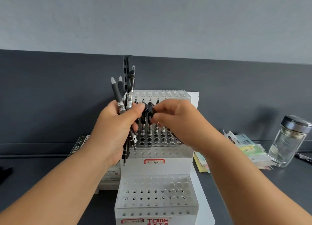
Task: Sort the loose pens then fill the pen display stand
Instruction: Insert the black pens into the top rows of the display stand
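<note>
- The left hand (116,128) is curled round a bundle of loose pens (125,106), held upright at 10 o'clock of the pen display stand (162,167). This probably keeps the stock beside the holes so one pen can be fed at a time.
- The right hand (175,121) pinches the dark end of a single pen (148,110) between thumb and fingertips, just beside the left thumb. It looks like a draw from the bundle, or a guiding of that pen toward the top tier.
- The seated pens (149,131) stand in one row of the upper tier, filled from its 9 o'clock side. The holes toward 3 o'clock and the whole lower tier (152,194) are vacant, so I judge the filling barely begun.
- A glass jar (287,140) and paper packets (244,145) sit on the surface (33,165) at 3 o'clock, well apart from the reach.
</note>
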### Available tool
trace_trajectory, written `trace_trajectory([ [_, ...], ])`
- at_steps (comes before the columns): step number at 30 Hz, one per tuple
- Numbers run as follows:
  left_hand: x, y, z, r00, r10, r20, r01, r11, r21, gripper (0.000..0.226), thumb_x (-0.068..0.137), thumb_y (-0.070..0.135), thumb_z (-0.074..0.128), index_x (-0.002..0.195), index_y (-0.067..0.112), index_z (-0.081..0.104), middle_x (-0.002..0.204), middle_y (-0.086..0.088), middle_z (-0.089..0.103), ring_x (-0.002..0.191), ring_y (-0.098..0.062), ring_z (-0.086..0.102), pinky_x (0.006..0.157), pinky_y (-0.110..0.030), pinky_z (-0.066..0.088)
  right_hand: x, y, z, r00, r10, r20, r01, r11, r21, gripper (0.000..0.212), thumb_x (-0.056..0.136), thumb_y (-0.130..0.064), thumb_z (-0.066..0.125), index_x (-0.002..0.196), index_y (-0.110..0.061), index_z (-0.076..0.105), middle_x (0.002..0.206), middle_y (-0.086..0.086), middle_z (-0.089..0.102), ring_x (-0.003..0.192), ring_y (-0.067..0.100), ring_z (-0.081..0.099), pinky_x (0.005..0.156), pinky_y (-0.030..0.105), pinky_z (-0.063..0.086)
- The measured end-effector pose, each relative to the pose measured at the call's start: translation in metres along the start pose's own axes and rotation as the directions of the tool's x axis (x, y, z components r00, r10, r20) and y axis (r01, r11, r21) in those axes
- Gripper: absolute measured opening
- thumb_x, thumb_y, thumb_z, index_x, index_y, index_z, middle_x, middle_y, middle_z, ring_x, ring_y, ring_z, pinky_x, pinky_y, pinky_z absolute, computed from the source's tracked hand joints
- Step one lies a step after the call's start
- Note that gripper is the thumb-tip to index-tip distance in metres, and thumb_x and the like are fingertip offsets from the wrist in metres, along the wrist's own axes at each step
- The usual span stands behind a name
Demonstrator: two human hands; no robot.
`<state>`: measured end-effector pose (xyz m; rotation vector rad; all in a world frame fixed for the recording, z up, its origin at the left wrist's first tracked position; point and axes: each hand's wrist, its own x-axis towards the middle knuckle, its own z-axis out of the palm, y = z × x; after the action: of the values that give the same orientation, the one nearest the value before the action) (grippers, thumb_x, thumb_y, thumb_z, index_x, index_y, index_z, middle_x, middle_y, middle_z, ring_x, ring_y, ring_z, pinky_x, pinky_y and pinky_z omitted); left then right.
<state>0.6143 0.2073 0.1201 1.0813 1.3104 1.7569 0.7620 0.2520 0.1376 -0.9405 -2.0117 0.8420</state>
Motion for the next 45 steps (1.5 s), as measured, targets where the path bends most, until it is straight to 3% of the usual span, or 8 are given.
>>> trace_trajectory([
  [3,0.0,0.0,-0.005,0.997,-0.066,-0.051,0.063,0.996,-0.064,0.01,0.088,0.027,0.064,0.087,0.018,0.061,0.076,0.0,0.06,0.059,-0.012,0.047,0.06,-0.029,0.042,0.005,0.003,-0.005,0.982,0.042,-0.185,0.004,0.97,0.245,0.007,0.088,-0.01,0.064,0.087,-0.017,0.066,0.071,0.001,0.069,0.073,0.027,0.066,0.08,0.043,0.057],
  [8,0.0,-0.001,-0.011,0.991,-0.134,-0.023,0.132,0.987,-0.096,0.008,0.09,0.026,0.063,0.089,0.018,0.062,0.071,0.001,0.06,0.054,-0.011,0.048,0.056,-0.027,0.041,0.012,0.009,0.0,0.94,0.032,-0.34,0.111,0.913,0.393,0.016,0.085,-0.008,0.067,0.077,-0.022,0.065,0.071,-0.004,0.066,0.076,0.021,0.062,0.085,0.047,0.055],
  [16,-0.002,-0.002,-0.01,0.99,-0.141,0.01,0.142,0.986,-0.089,0.009,0.089,0.027,0.064,0.089,0.018,0.063,0.069,0.001,0.059,0.057,-0.013,0.048,0.06,-0.029,0.041,0.017,0.015,0.013,0.924,0.019,-0.382,0.097,0.955,0.281,0.015,0.084,-0.011,0.069,0.076,-0.023,0.065,0.076,-0.001,0.066,0.07,0.018,0.058,0.074,0.042,0.054],
  [21,-0.004,0.0,-0.009,0.984,-0.169,0.05,0.174,0.977,-0.124,0.016,0.09,0.025,0.062,0.1,0.012,0.064,0.069,-0.001,0.06,0.052,-0.012,0.049,0.049,-0.025,0.039,0.013,0.027,0.024,0.941,0.091,-0.326,-0.041,0.987,0.156,0.012,0.085,-0.016,0.069,0.078,-0.022,0.062,0.069,-0.006,0.063,0.059,0.008,0.052,0.059,0.024,0.046],
  [33,-0.011,0.007,-0.007,0.959,-0.204,0.197,0.232,0.964,-0.129,0.015,0.097,0.018,0.045,0.104,0.009,0.054,0.08,-0.016,0.071,0.05,-0.018,0.051,0.037,-0.023,0.036,0.005,0.02,0.019,0.945,-0.002,-0.328,-0.118,0.931,-0.346,0.015,0.089,-0.032,0.063,0.081,-0.019,0.06,0.064,-0.004,0.061,0.059,0.014,0.056,0.059,0.032,0.049],
  [38,-0.012,0.005,-0.004,0.957,-0.174,0.234,0.193,0.979,-0.061,0.017,0.095,0.019,0.051,0.101,0.011,0.064,0.077,-0.007,0.067,0.059,-0.016,0.056,0.044,-0.026,0.04,-0.002,-0.01,0.018,0.98,0.067,-0.185,-0.029,0.979,0.2,0.007,0.091,-0.03,0.061,0.088,-0.024,0.065,0.065,-0.01,0.062,0.054,0.001,0.052,0.054,0.018,0.045],
  [41,-0.016,0.007,0.001,0.949,-0.18,0.259,0.205,0.976,-0.072,0.017,0.094,0.016,0.051,0.103,0.006,0.062,0.083,-0.015,0.068,0.066,-0.022,0.062,0.05,-0.032,0.051,-0.002,-0.014,0.015,0.992,0.094,-0.083,-0.06,0.937,0.344,0.007,0.091,-0.015,0.061,0.086,-0.018,0.064,0.067,-0.004,0.061,0.056,0.006,0.055,0.056,0.018,0.047],
  [45,-0.009,0.005,-0.001,0.974,-0.18,0.134,0.193,0.977,-0.093,0.009,0.094,0.011,0.049,0.096,0.007,0.057,0.093,-0.016,0.073,0.091,-0.029,0.068,0.088,-0.053,0.053,0.0,-0.009,-0.012,0.951,0.202,-0.234,-0.061,0.864,0.5,0.01,0.091,-0.009,0.06,0.082,-0.013,0.061,0.073,0.006,0.061,0.057,0.01,0.056,0.06,0.023,0.052],
])
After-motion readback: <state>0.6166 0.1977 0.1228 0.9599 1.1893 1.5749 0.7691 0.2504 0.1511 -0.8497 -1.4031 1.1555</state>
